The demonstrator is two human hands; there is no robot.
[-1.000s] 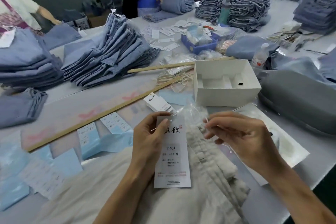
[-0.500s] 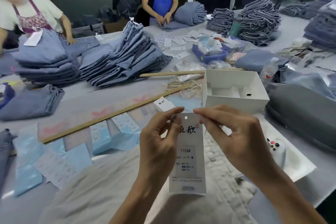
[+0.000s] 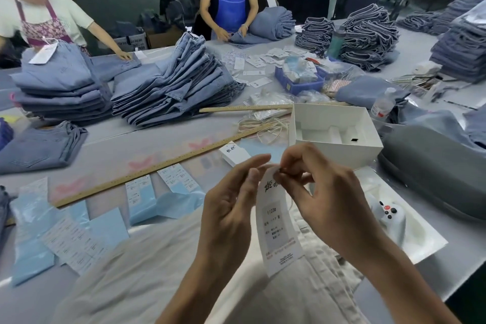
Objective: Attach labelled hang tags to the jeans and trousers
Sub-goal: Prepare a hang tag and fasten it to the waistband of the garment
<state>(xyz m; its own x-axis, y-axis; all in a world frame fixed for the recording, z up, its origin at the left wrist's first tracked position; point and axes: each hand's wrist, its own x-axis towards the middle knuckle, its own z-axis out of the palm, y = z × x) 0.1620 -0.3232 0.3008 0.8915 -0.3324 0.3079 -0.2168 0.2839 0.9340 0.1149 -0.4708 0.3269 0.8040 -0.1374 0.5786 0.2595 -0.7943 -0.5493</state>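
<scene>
Both hands hold up a white hang tag [image 3: 278,221]. The left hand [image 3: 231,208] pinches its left edge; the right hand [image 3: 326,197] pinches its top. Pale trousers [image 3: 147,279] lie beneath them on the desk [image 3: 110,139].

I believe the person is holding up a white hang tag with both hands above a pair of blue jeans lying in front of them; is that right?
Not quite: the head view shows both the left hand and right hand holding the white hang tag, but over off-white trousers, not blue jeans.

A white box [image 3: 339,137] sits at one o'clock, wooden rulers [image 3: 163,166] at ten, a blue bin [image 3: 297,85] at twelve.
</scene>
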